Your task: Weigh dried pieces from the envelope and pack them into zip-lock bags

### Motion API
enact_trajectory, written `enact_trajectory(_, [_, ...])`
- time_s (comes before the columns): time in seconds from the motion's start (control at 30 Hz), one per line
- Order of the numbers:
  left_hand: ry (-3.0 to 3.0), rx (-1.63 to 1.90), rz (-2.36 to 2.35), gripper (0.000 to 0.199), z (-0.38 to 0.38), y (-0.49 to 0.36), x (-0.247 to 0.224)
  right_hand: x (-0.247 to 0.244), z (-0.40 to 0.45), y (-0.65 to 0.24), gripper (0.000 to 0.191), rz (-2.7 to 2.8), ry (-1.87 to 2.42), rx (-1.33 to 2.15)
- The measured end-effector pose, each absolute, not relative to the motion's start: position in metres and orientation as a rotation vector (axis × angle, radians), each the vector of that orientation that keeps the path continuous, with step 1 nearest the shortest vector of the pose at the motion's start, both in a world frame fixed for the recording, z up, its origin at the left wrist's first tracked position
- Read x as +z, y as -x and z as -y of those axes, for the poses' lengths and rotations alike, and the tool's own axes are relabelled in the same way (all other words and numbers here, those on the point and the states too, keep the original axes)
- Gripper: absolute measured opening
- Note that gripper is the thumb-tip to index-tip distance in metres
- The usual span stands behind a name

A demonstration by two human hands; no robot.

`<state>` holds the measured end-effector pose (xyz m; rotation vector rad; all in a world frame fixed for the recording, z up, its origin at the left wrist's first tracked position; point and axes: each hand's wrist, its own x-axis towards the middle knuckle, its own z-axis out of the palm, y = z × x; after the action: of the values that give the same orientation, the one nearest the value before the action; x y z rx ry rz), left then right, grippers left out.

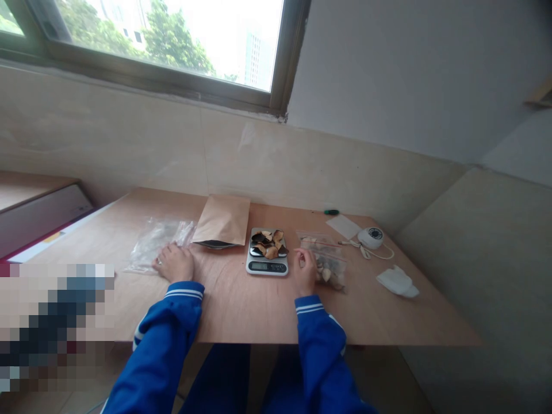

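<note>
A white kitchen scale [267,266] stands mid-table, with several dried brown pieces [271,251] heaped on its plate. My left hand [176,263] rests palm down with fingers spread at the edge of a clear plastic bag [149,247]. To the right of the scale, my right hand [305,270] is closed with its fingers curled; what it holds, if anything, is too small to tell. Just beside it lie clear zip bags [334,270] with dried pieces inside. Behind and left of the scale lies a kraft paper pouch [225,219], its dark mouth facing me.
On the right are a white dome camera [370,237] with its cable, a crumpled white tissue [397,281] and a white paper [344,226]. A small green object [332,212] lies by the wall. The wooden table's front edge [259,339] runs under my forearms.
</note>
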<state>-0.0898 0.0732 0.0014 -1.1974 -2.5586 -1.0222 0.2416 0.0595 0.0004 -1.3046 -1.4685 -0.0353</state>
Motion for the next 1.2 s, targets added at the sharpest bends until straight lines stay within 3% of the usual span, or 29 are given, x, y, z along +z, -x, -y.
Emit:
enact_trajectory(0.3, [0.869,-1.238,2.581,0.033,-0.075,0.089,0.017,0.0,-0.059,-0.241,0.021,1.462,1.309,-0.032])
enact_trajectory(0.53, [1.259,-1.657,1.896,0.029,-0.068,0.071,0.016,0.015,-0.048,-0.224,0.022,1.619,1.207,-0.05])
enact_trajectory(0.67, [1.512,-1.748,1.573,0.019,-0.068,0.059,0.004,0.038,-0.025,-0.165,0.022,1.758,1.021,0.172])
enact_trajectory(0.77, [1.713,-1.788,1.379,0.015,-0.068,0.054,-0.001,0.054,-0.015,-0.11,0.035,1.774,0.957,0.384])
enact_trajectory(1.0, [1.834,-1.939,1.174,0.023,-0.068,0.048,0.005,0.068,-0.029,-0.071,0.026,1.759,0.917,0.531])
enact_trajectory(1.2, [1.941,-1.839,1.175,0.05,-0.067,0.052,-0.002,0.068,-0.031,-0.091,0.02,1.618,1.049,0.651])
